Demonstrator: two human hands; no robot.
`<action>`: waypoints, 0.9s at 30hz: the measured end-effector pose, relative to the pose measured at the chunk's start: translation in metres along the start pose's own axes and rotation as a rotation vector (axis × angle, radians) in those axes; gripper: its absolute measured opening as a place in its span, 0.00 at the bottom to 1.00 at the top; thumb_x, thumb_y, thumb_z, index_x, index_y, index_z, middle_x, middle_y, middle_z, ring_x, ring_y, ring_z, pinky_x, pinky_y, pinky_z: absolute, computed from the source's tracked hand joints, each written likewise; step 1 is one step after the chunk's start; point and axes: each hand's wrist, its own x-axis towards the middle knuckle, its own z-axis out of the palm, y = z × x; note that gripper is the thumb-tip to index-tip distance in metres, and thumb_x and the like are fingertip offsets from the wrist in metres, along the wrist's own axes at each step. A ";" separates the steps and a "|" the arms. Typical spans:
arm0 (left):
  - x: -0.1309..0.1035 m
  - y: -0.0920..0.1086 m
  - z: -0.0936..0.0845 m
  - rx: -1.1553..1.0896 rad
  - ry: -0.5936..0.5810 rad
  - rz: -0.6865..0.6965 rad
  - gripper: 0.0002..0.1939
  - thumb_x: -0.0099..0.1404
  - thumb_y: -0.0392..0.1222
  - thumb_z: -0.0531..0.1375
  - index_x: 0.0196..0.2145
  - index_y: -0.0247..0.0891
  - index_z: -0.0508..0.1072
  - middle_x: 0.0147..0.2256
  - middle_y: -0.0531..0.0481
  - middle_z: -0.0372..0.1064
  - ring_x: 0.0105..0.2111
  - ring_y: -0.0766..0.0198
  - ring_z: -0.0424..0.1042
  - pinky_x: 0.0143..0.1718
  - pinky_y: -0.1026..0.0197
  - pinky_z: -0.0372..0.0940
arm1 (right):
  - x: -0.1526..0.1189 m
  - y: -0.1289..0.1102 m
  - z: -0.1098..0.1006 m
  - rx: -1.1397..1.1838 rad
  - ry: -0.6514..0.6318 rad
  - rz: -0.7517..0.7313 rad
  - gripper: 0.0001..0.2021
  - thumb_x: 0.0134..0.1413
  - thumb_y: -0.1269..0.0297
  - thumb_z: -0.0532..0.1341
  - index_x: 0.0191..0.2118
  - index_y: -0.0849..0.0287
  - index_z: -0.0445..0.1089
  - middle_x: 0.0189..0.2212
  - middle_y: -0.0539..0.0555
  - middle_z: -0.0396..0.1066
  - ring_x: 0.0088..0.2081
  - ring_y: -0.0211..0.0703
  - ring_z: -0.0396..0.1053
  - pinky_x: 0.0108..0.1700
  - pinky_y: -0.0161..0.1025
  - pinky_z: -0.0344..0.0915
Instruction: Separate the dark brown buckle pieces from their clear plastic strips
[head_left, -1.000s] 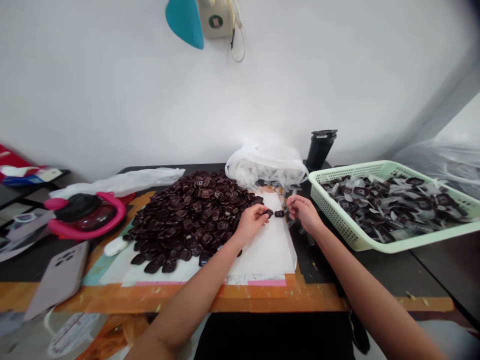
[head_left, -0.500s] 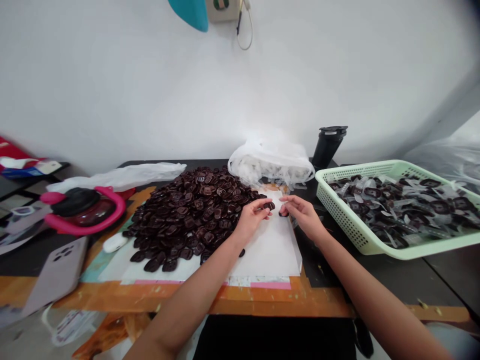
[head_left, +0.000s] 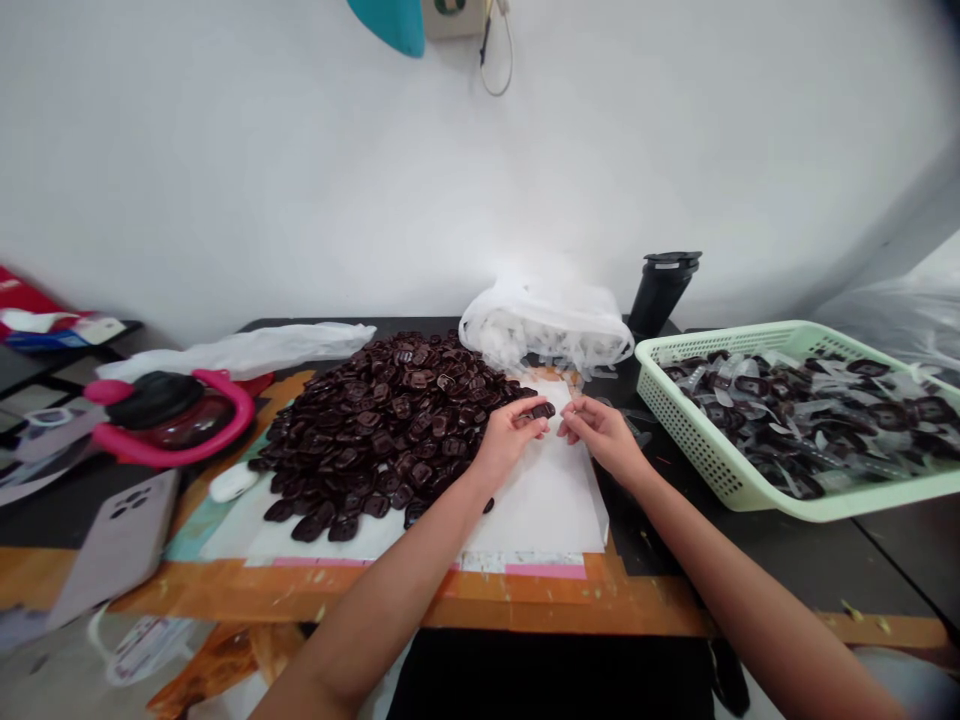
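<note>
A small dark brown piece point(head_left: 543, 410) is pinched between the thumb and fingers of my left hand point(head_left: 511, 432), over white paper point(head_left: 536, 510). Just right of it, my right hand point(head_left: 600, 432) has its fingertips drawn together; what they hold, if anything, is too small to make out. To the left of my left hand lies a large heap of similar dark pieces point(head_left: 375, 430). A white bag of translucent strips point(head_left: 544, 325) sits behind both hands. At the right, a pale green basket point(head_left: 750, 495) holds dark pieces with clear strips or wrappers.
A black tumbler point(head_left: 664, 292) stands behind the basket. On the left are a pink-handled pot point(head_left: 169, 415), a phone point(head_left: 124, 540) and a white rounded case point(head_left: 233, 484). The table's orange front edge point(head_left: 525, 605) is near my forearms.
My right fingertips have drawn closer together, and the dark piece seen beneath them before no longer shows there. My left hand still holds its piece. The view has shifted slightly.
</note>
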 end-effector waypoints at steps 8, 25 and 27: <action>0.000 -0.001 -0.001 -0.007 -0.019 0.006 0.17 0.56 0.33 0.62 0.45 0.35 0.75 0.38 0.45 0.73 0.31 0.68 0.70 0.37 0.62 0.66 | 0.000 -0.003 -0.001 0.027 0.032 0.024 0.14 0.53 0.52 0.62 0.35 0.59 0.65 0.25 0.52 0.73 0.24 0.37 0.66 0.30 0.37 0.66; -0.001 -0.002 0.000 -0.092 -0.021 -0.019 0.17 0.55 0.31 0.62 0.44 0.35 0.75 0.38 0.45 0.74 0.33 0.65 0.73 0.38 0.62 0.66 | 0.000 -0.005 -0.005 -0.016 0.111 -0.017 0.15 0.55 0.51 0.60 0.30 0.61 0.66 0.23 0.50 0.64 0.22 0.33 0.57 0.21 0.30 0.52; -0.001 -0.003 0.000 -0.116 -0.027 -0.029 0.16 0.55 0.32 0.62 0.44 0.35 0.75 0.39 0.44 0.75 0.34 0.62 0.74 0.38 0.60 0.66 | 0.001 -0.003 -0.005 -0.014 0.117 -0.026 0.15 0.55 0.52 0.60 0.30 0.60 0.66 0.24 0.49 0.63 0.22 0.33 0.58 0.21 0.31 0.53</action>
